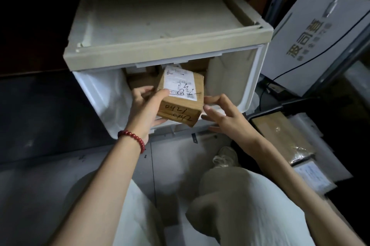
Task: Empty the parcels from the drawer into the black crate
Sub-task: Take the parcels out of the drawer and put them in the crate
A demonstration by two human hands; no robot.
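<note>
Removal of one parcel from the open drawer, mid-lift. At left, the left hand (144,105), with a red bead bracelet (133,139) on its wrist, grips a small cardboard parcel (180,105): thumb on the top face, fingers curled beneath. The parcel is held tilted above the front of the drawer (96,89), clear of the brown parcels (140,79) that lie deeper inside.

The parcel is a squat box of matte brown card, its corners slightly crushed. A glossy white shipping label (180,83) covers the top, and numbers are handwritten on the near side. The drawer is smooth white plastic with rounded walls, set in a cream cabinet.

The right hand (224,117) holds nothing. Its fingers are spread and relaxed just beside the parcel's right edge; whether the thumb touches the card cannot be told.

At far right, flat packets (280,135) lie within a dark rim (266,114), probably the black crate, though dim light leaves this uncertain.

The next move calls for carrying the parcel rightward and lowering it there, with the right hand steadying it.
</note>
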